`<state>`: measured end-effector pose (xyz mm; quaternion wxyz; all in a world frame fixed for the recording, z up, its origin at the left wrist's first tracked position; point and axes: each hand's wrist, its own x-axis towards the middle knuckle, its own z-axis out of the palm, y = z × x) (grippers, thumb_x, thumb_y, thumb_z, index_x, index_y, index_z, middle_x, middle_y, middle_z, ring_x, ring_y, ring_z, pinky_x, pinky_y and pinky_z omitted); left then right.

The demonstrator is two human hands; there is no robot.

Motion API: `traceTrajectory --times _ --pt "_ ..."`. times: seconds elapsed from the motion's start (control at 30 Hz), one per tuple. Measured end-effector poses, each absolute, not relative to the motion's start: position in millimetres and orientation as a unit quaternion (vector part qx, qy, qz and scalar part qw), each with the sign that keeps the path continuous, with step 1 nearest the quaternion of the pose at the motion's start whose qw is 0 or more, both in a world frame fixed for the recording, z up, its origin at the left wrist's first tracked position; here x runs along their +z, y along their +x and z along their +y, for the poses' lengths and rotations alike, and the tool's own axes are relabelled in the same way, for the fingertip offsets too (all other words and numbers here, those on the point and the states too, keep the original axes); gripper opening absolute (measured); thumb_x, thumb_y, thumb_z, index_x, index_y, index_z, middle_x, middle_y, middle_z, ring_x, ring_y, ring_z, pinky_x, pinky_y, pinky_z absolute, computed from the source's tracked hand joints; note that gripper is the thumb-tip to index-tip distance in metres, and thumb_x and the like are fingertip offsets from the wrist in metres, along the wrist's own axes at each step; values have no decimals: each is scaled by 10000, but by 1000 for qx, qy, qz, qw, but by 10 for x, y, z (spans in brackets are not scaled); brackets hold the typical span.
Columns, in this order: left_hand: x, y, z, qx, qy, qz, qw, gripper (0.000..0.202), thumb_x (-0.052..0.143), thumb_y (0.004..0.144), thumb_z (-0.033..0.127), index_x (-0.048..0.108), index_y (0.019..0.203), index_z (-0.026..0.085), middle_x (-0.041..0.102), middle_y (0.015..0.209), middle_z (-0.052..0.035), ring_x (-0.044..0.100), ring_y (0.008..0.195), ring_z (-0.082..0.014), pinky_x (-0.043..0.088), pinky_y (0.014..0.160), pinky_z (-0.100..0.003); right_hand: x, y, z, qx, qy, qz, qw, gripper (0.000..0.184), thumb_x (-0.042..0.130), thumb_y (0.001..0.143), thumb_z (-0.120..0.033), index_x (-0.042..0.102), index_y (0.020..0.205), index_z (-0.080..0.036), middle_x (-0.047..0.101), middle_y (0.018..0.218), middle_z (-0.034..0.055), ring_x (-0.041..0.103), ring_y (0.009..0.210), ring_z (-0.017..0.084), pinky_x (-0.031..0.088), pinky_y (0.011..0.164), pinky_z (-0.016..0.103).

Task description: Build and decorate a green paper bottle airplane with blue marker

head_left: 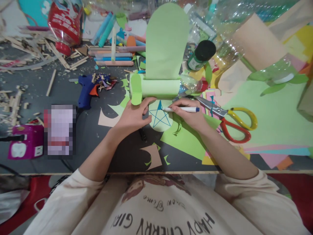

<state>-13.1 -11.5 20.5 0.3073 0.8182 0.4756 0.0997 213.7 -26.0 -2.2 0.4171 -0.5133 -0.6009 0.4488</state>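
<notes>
My right hand grips a white marker pen with a dark blue end, its tip on a blue five-pointed star outline. The star's top point is filled in with blue. It is drawn on the rounded end of a pale green paper strip, which joins a green paper-wrapped roll. A long rounded green flap extends from the roll's far side. My left hand rests at the strip's left edge, thumb and forefinger apart, the forefinger touching the roll's near side.
Scissors with yellow and red handles lie right of my right hand. On the left are a blue glue gun, a phone-like blurred object and a purple box. Behind are markers, a dark-capped jar and a red-labelled bottle.
</notes>
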Motion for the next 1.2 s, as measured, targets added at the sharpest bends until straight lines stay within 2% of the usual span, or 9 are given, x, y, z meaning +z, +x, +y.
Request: traceTrajectory --times 0.2,0.5,0.73,1.03,1.2 --pt "185 -138 -110 111 816 474 311 501 527 804 199 518 1304 229 470 702 50 497 629 -112 347 601 -216 -37 2139 -258 443 -514 -591 436 201 711 818 -396 723 725 -219 713 682 13 628 617 148 482 558 281" --pt "203 -135 -117 105 811 480 317 511 519 814 213 511 1324 239 489 720 44 489 627 -116 351 620 -228 -15 2138 -272 453 -508 -597 425 123 694 806 -291 723 719 -210 730 695 10 645 642 151 496 589 282" --pt "170 -150 -100 105 819 472 309 504 519 806 220 513 1310 233 480 708 43 503 635 -120 343 594 -222 -27 2130 -257 447 -519 -591 425 180 688 818 -370 715 717 -223 716 677 7 623 617 148 472 553 278" --pt "162 -152 -105 110 818 470 314 509 515 807 215 515 1316 227 475 710 44 486 627 -115 332 593 -220 -24 2133 -255 463 -512 -591 418 126 679 800 -280 701 696 -212 711 672 5 620 613 145 474 571 282" --pt "167 -150 -111 111 818 471 311 506 519 812 218 512 1318 229 481 714 42 488 634 -115 338 597 -215 -38 2135 -258 454 -519 -591 420 149 661 820 -299 702 709 -209 692 676 6 605 617 142 464 564 278"
